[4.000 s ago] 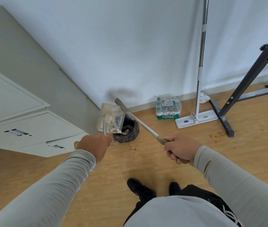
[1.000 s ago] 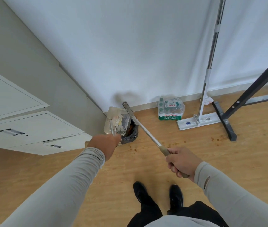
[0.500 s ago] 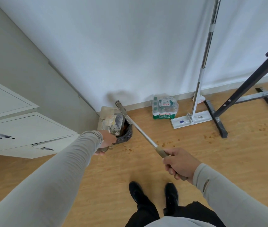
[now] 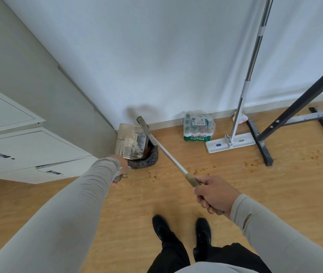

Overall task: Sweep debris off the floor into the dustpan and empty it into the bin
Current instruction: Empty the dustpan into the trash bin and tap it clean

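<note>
Left hand (image 4: 121, 170) mostly hidden by sleeve, gripping dustpan (image 4: 132, 142) handle; clear ribbed plastic pan tipped over black-lined round bin (image 4: 146, 161). Right hand (image 4: 214, 194) fisted round thin metal broom (image 4: 164, 149) pole. Crumbs (image 4: 200, 170) on wood floor (image 4: 137, 198).

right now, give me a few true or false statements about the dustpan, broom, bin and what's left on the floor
1. The dustpan is tipped over the bin. True.
2. The right hand grips the broom by its handle. True.
3. The floor is free of debris. False: brown crumbs lie scattered on the floor.
4. The pack of bottles stands on the cabinet. False: it sits on the floor by the wall.
5. The left hand is empty. False: it holds the dustpan's handle.
</note>
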{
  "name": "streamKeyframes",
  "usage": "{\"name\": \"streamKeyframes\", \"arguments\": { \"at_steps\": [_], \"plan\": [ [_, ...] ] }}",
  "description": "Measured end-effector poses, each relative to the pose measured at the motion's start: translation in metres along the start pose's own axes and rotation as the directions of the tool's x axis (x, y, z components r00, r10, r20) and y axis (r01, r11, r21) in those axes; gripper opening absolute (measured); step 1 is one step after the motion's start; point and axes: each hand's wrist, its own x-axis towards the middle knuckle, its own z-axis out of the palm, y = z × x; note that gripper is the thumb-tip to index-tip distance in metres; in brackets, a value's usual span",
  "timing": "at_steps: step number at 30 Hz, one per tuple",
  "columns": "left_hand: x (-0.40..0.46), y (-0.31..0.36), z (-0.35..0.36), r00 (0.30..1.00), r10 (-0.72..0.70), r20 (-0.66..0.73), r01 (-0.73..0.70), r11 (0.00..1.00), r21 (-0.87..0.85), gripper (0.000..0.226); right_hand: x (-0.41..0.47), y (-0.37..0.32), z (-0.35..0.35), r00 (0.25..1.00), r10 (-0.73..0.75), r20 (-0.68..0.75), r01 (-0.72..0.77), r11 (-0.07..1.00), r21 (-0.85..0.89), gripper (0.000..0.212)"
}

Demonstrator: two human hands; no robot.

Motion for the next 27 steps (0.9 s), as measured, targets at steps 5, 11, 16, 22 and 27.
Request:
{"name": "streamKeyframes", "arguments": {
  "at_steps": [5, 11, 16, 22, 27],
  "plan": [
    [0.008, -0.014, -0.002, 0.990, -0.030, -0.140, 0.018, 0.996, -0.091, 0.026, -0.004, 0.002, 0.000, 0.999, -0.032, 0.008, 0.032, 0.999, -0.008, 0.028],
    [-0.008, -0.027, 0.000, 0.979, -0.051, -0.197, 0.058, 0.998, 0.029, 0.026, -0.015, 0.008, -0.010, 0.996, -0.088, 0.021, 0.088, 0.996, -0.013, 0.031],
    [-0.032, -0.031, 0.018, 0.950, -0.064, -0.307, 0.086, 0.995, 0.059, 0.019, -0.029, 0.017, -0.021, 0.991, -0.126, 0.039, 0.125, 0.992, 0.014, 0.031],
    [-0.024, -0.043, 0.060, 0.918, -0.095, -0.386, 0.148, 0.983, 0.111, 0.017, -0.030, 0.031, -0.032, 0.991, -0.131, 0.019, 0.131, 0.991, -0.014, 0.043],
    [-0.025, -0.049, 0.075, 0.911, -0.116, -0.395, 0.169, 0.980, 0.101, 0.025, -0.031, 0.036, -0.038, 0.992, -0.127, 0.022, 0.128, 0.992, -0.016, 0.041]
  ]
}}
